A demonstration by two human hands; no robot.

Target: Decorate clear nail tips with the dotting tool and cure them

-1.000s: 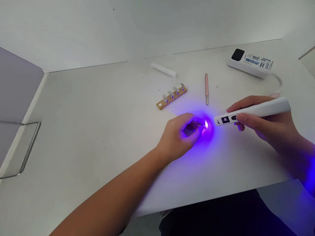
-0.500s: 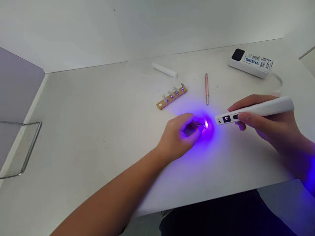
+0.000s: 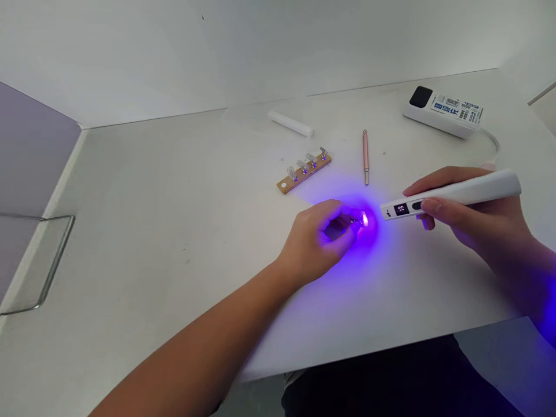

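Note:
Thumb and fingertips of my left hand (image 3: 324, 240) pinch a small shiny piece (image 3: 363, 220), its tip lit bright by violet light. Just to its right, my right hand (image 3: 469, 217) is wrapped round a white handheld lamp (image 3: 478, 188), thumb on the black button beside its small lit display. The lamp's end points at the piece without touching it. Behind my left hand lies a wooden strip (image 3: 304, 174) carrying several clear tips on small metal stands. A pink pen-like tool (image 3: 365, 156) lies to the strip's right.
A white stick (image 3: 291, 123) lies behind the wooden strip on the white table (image 3: 152, 231). At the back right is a white box (image 3: 447, 113) with a black end and a cable. A metal wire frame (image 3: 56, 263) is at the left edge.

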